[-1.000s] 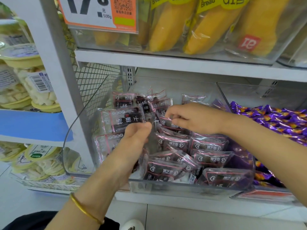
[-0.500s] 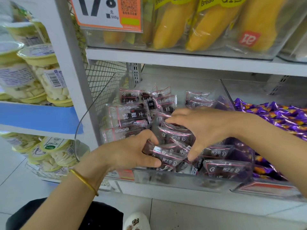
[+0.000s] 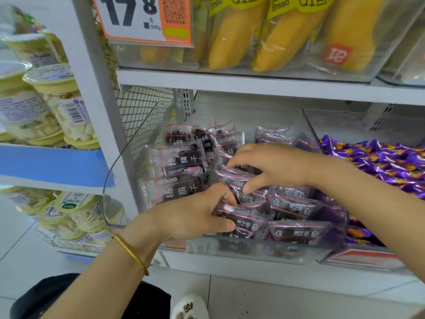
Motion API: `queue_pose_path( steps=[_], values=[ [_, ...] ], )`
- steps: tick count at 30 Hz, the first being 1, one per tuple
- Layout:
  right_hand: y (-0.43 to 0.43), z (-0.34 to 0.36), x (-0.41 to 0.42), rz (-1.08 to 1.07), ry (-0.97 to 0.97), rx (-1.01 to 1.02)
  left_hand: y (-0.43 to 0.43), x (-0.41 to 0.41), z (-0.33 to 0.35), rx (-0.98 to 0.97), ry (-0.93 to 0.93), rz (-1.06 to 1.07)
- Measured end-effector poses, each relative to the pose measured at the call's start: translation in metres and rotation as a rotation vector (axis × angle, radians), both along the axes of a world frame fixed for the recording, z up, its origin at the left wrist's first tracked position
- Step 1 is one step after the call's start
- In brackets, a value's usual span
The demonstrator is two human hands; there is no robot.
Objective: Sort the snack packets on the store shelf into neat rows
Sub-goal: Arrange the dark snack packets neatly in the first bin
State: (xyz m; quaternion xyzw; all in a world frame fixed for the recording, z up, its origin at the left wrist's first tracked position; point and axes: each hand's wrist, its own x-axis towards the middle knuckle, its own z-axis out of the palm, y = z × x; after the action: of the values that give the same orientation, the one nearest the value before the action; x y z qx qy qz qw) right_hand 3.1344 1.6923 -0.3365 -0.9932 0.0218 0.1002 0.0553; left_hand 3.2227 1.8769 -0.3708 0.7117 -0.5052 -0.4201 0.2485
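Packets [image 3: 296, 208] lie jumbled at the near end of the bin [image 3: 253, 250]. Left hand [image 3: 195, 217] has dropped from the left stack [image 3: 181, 162], its fingers [image 3: 218, 192] now gripping a near packet [image 3: 243, 218]; right hand [image 3: 276, 166] pinches a second packet [image 3: 239, 180] behind it, so aligning can begin

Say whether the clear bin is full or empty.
Fairly full: dark snack packets cover the clear bin from front wall almost to back.

Bin [image 3: 128, 162] sits on lower shelf [image 3: 230, 270]. In bin: large packets [image 3: 181, 162] stacked at left, small packets [image 3: 296, 208] at centre and right. Left hand [image 3: 195, 217] at bin front grips front packet [image 3: 243, 217]; right hand [image 3: 276, 166] just behind pinches small packets. Wrapped sweets [image 3: 379, 162] right of bin. Bread packs [image 3: 282, 38] on shelf above. Jars [image 3: 69, 116] on shelving to left.
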Motion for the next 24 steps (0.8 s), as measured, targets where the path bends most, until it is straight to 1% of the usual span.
queue_pose_path(
  steps=[2, 5, 7, 10, 13, 14, 15, 16, 17, 18, 20, 21, 22, 24],
  values=[
    [0.0, -0.001, 0.0, -0.002, -0.017, 0.023, -0.002, -0.003, 0.003, 0.038, -0.05, -0.041],
    [0.001, -0.003, 0.0, -0.015, -0.047, -0.009, -0.003, -0.007, 0.01, 0.083, -0.075, -0.069],
    [0.002, -0.005, -0.002, -0.025, -0.068, -0.016, -0.006, -0.015, 0.013, 0.111, -0.067, -0.032],
    [0.003, -0.007, -0.006, -0.036, -0.083, 0.009, -0.014, -0.028, 0.006, 0.131, -0.032, 0.086],
    [0.003, -0.003, -0.008, -0.037, -0.067, 0.071, -0.019, -0.039, 0.002, 0.114, -0.074, 0.118],
    [0.003, -0.002, -0.009, -0.03, -0.053, 0.087, -0.017, -0.037, 0.005, 0.116, -0.056, 0.132],
    [0.002, 0.0, -0.01, -0.022, -0.035, 0.092, -0.013, -0.033, 0.01, 0.111, 0.0, 0.156],
    [0.001, 0.001, -0.012, -0.018, -0.012, 0.09, -0.009, -0.025, 0.013, 0.082, 0.076, 0.201],
    [-0.001, 0.002, -0.014, -0.019, 0.007, 0.088, -0.006, -0.017, 0.014, 0.012, 0.143, 0.274],
    [-0.002, 0.002, -0.016, -0.024, 0.019, 0.087, -0.006, -0.01, 0.011, -0.1, 0.142, 0.38],
    [-0.005, 0.003, -0.019, -0.034, 0.024, 0.097, -0.013, 0.0, -0.002, -0.366, -0.045, 0.586],
    [-0.006, 0.003, -0.02, -0.032, 0.014, 0.111, -0.019, 0.001, -0.003, -0.467, -0.069, 0.635],
    [-0.007, 0.003, -0.02, -0.031, -0.001, 0.131, -0.027, 0.001, -0.003, -0.502, -0.023, 0.629],
    [-0.008, 0.003, -0.021, -0.042, -0.002, 0.179, -0.043, 0.001, -0.009, -0.455, 0.194, 0.552]
  ],
)
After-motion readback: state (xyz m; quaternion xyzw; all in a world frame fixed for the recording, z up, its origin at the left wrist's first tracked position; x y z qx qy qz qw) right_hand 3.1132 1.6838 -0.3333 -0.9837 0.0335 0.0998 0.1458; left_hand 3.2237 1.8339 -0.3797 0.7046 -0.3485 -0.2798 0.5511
